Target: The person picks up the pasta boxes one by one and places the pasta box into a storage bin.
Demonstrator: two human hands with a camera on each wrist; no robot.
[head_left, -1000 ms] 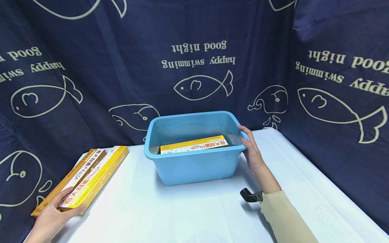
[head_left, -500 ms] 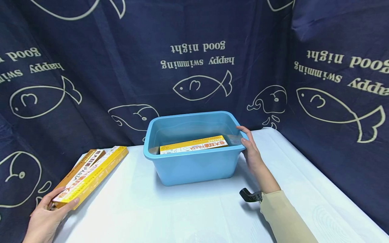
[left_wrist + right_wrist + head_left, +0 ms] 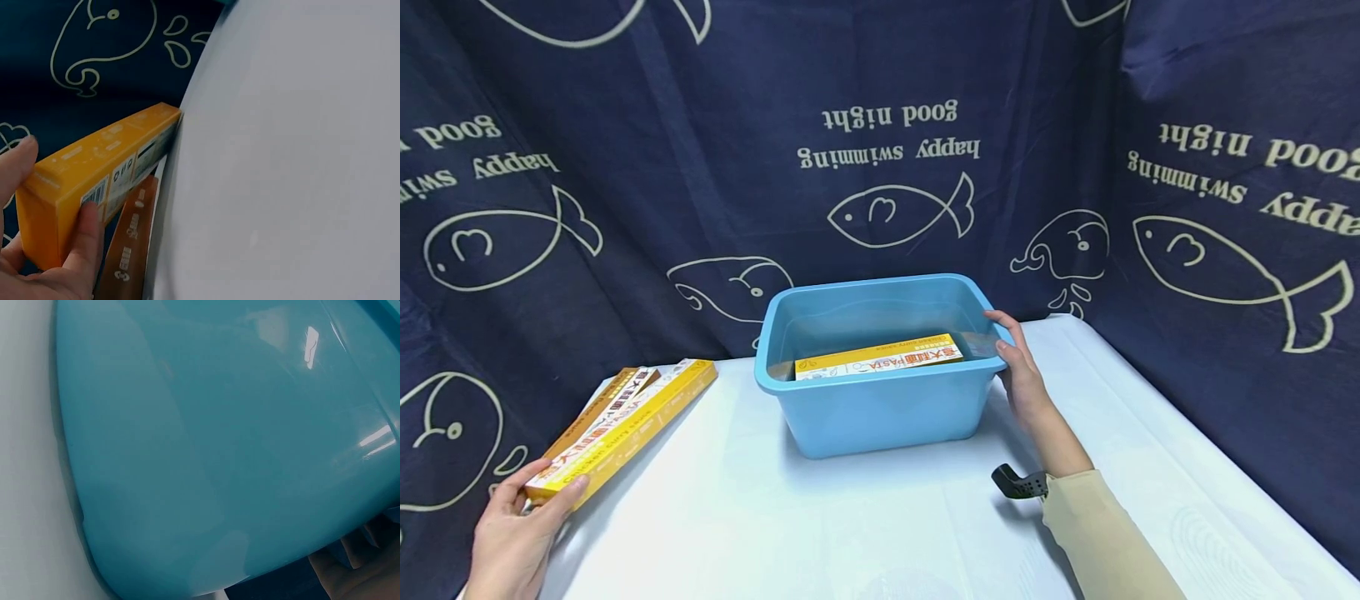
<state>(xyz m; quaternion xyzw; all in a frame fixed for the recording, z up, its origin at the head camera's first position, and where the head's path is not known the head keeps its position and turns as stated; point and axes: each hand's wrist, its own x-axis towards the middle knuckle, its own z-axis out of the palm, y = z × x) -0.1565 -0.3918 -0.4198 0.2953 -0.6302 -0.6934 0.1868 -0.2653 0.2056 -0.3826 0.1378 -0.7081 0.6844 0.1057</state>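
At the left of the head view, my left hand (image 3: 516, 529) pinches the near end of a yellow pasta box (image 3: 636, 433) between thumb and fingers. That end is lifted and the box slants, its far end low by the table's left edge. Partly under it lies a brown pasta box (image 3: 128, 250). My right hand (image 3: 1026, 379) grips the right rim of a light-blue plastic bin (image 3: 880, 417), thumb and fingers on either side of the rim. Inside the bin lies another yellow pasta box (image 3: 880, 358), its lower part hidden by the front wall.
A white cloth covers the table (image 3: 865, 525). Dark blue curtains (image 3: 880, 83) printed with fish stand close behind the bin and along both sides. A black strap mount (image 3: 1018, 482) sits on the right wrist.
My left hand has drawn the near end of the yellow box up and slightly to the left, away from the brown box. My right hand and the bin stay still.
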